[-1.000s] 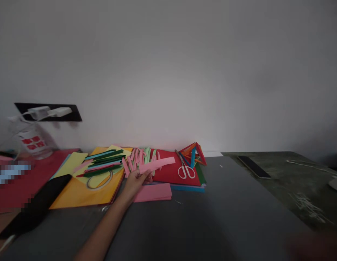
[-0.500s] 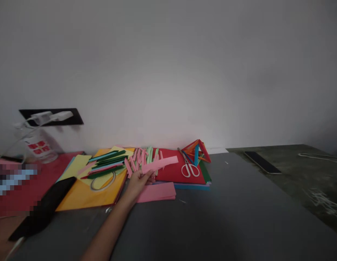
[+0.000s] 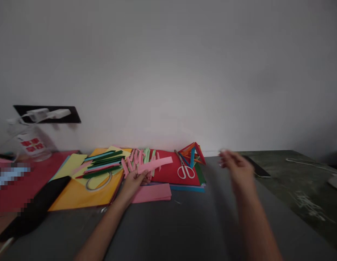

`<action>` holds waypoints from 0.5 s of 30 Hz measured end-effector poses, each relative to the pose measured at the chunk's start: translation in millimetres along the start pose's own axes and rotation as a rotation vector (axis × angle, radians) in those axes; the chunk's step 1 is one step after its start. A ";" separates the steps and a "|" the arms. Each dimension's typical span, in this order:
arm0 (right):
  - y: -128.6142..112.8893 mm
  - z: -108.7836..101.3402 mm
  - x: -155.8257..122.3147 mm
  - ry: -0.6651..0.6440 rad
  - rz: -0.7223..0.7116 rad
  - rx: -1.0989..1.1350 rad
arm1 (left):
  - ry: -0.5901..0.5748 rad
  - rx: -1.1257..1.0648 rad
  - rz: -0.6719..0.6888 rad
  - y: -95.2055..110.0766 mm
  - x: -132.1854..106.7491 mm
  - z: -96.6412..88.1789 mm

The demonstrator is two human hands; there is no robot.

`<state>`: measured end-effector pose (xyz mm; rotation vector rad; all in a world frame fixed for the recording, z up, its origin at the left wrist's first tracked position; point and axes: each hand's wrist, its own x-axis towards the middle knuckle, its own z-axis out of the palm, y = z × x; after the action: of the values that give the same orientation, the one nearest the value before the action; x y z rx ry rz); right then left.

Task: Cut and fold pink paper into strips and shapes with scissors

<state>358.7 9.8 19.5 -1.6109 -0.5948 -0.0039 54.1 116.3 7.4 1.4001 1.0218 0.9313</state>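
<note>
My left hand (image 3: 138, 180) is closed, pinching one end of a pink paper strip (image 3: 157, 164) that points to the right. Below it lies a stack of folded pink paper (image 3: 154, 193) on the grey table. My right hand (image 3: 237, 167), blurred by motion, is raised at the right with its fingers drawn together; whatever is at the fingertips is too small to make out. White-handled scissors (image 3: 185, 172) rest on red paper (image 3: 164, 177). Behind them stands a small pyramid frame of coloured paper sticks (image 3: 193, 154).
Pink and green rolled strips (image 3: 133, 159) and dark green ones (image 3: 107, 159) lie on coloured sheets. A tape roll (image 3: 99, 182) sits on orange paper (image 3: 76, 197). At the left are a black object (image 3: 38, 206) and a bottle (image 3: 35, 145); a phone (image 3: 258, 168) is at right.
My right hand has come into view from the right, over the table. My left hand still holds the pink strip. The view has shifted slightly, moving things left.
</note>
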 end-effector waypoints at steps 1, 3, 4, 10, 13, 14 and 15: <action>10.5 1.9 -2.9 -0.089 0.030 -0.017 | 0.003 -0.004 -0.002 -0.1 0.2 -0.1; 35.3 7.8 -10.3 -0.234 0.092 -0.053 | 0.004 -0.013 -0.011 0.5 0.5 0.0; 47.5 11.1 -13.5 -0.257 0.108 -0.080 | 0.003 -0.016 -0.014 1.1 0.6 0.2; 84.7 22.8 -14.5 -0.216 -0.004 -0.119 | -0.017 0.021 -0.021 5.0 -0.7 1.1; 88.3 24.9 -13.0 -0.211 -0.019 -0.167 | -0.007 0.017 -0.026 5.4 -1.3 1.0; 89.8 25.6 -12.8 -0.216 -0.028 -0.187 | -0.006 0.011 -0.022 5.2 -1.3 1.0; 91.7 26.3 -12.6 -0.216 -0.043 -0.210 | -0.009 0.003 -0.017 5.0 -1.3 1.2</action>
<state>373.2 28.8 -73.7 -1.8154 -0.8176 0.0796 55.2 114.7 12.3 1.3949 1.0277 0.9104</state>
